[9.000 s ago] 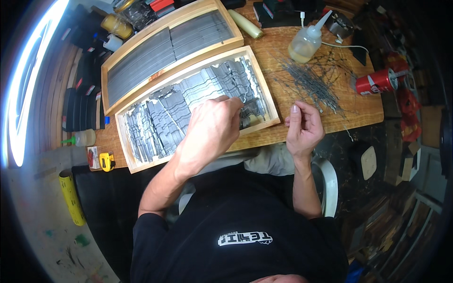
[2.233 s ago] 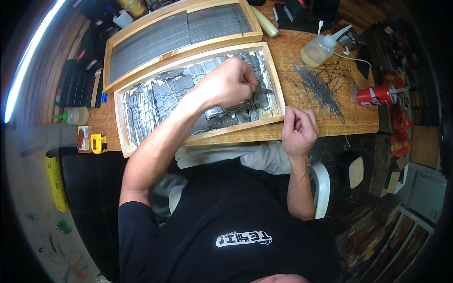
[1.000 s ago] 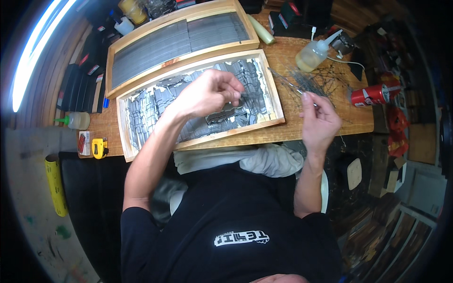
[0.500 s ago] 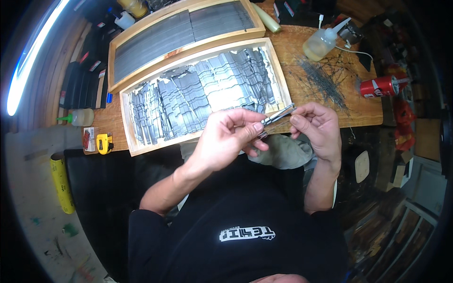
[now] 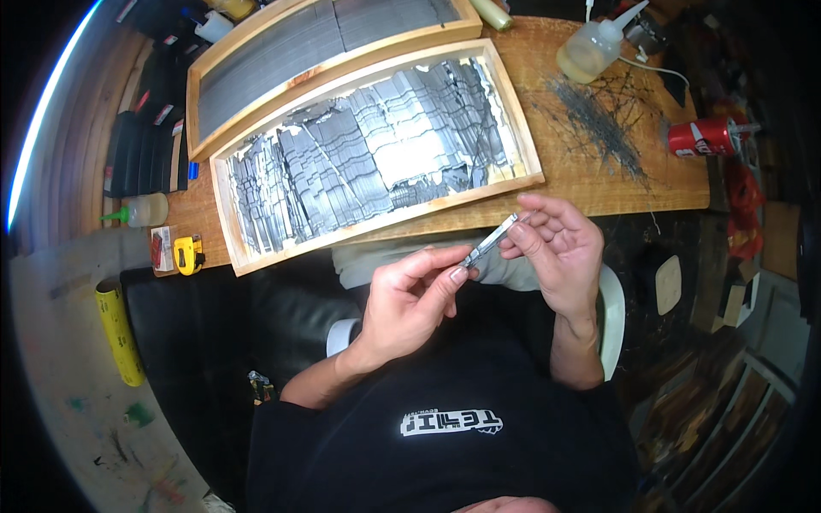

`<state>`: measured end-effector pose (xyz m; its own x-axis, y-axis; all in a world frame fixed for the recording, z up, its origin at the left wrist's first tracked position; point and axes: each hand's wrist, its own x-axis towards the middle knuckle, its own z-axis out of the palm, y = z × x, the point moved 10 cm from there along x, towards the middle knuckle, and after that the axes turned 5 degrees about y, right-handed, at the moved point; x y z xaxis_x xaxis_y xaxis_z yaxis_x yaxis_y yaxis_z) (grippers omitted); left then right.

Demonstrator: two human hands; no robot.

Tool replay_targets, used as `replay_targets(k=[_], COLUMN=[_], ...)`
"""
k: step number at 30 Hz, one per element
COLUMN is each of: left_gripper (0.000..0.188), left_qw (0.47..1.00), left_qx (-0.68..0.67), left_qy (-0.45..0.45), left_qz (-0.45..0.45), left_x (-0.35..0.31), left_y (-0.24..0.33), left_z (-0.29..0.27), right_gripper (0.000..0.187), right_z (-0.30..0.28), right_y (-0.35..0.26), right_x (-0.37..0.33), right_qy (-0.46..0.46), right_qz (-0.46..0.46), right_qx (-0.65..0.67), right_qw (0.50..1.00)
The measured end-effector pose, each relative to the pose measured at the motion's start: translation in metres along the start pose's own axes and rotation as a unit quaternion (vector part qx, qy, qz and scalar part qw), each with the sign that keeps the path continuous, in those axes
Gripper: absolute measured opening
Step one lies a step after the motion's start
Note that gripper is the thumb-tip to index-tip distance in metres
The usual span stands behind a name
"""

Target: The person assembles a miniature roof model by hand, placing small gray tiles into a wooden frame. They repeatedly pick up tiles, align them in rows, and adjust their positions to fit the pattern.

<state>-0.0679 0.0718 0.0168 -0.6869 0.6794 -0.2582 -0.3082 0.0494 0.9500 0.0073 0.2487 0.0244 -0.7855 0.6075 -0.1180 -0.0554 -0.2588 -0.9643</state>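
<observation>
My left hand (image 5: 412,299) pinches a small bundle of narrow, shiny grey strips (image 5: 492,239) between thumb and fingers. The bundle slants up and to the right, in front of the near edge of a wooden tray. Around its upper end is my right hand (image 5: 560,252), with thumb and forefinger drawn together and the other fingers curled. Whatever lies between those fingertips is too thin to make out. In the wooden tray (image 5: 376,224), rows of grey strips (image 5: 325,162) lie packed together, some broken and uneven.
Behind stands a second wooden tray (image 5: 201,107) of neater grey strips. On the table's right are a heap of thin dark wires (image 5: 599,124), a squeeze bottle (image 5: 590,51) and a red can (image 5: 701,137). A yellow tape measure (image 5: 189,255) and a small green-tipped bottle (image 5: 145,210) sit left.
Both hands have come down and nearer my body with the strips, away from the tray's edge. The right fingers have shifted slightly left, and the view has tilted a little.
</observation>
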Motion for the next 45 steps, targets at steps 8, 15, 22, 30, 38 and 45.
replay_targets(k=[8, 15, 22, 30, 38, 45], left_gripper=[0.034, 0.036, 0.052, 0.036, 0.021, 0.025], left_qw=[0.981, 0.993, 0.99, 0.984, 0.966, 0.97], left_qx=[0.136, 0.076, -0.076, -0.13, -0.214, -0.196], left_qy=[0.002, -0.013, -0.076, -0.023, 0.129, 0.143], left_qz=[0.137, 0.093, -0.094, -0.12, -0.067, -0.03], left_x=[-0.009, -0.022, -0.015, -0.002, -0.013, -0.007], left_y=[-0.001, -0.035, -0.066, -0.077, -0.077, -0.064], left_z=[0.005, 0.007, 0.011, -0.015, -0.058, -0.062], right_gripper=[0.042, 0.034, 0.018, 0.031, 0.019, 0.009], right_z=[0.003, 0.004, 0.028, 0.052, 0.054, 0.036], right_y=[0.026, 0.044, 0.055, 0.041, 0.046, 0.054], right_x=[-0.018, -0.021, -0.027, -0.021, -0.077, -0.073], right_qy=[0.055, 0.006, -0.13, -0.114, -0.248, -0.156], right_qz=[0.003, 0.032, 0.136, -0.054, -0.025, 0.079], right_qx=[-0.035, -0.067, -0.124, -0.225, -0.29, -0.211], right_qw=[0.998, 0.997, 0.974, 0.966, 0.924, 0.962])
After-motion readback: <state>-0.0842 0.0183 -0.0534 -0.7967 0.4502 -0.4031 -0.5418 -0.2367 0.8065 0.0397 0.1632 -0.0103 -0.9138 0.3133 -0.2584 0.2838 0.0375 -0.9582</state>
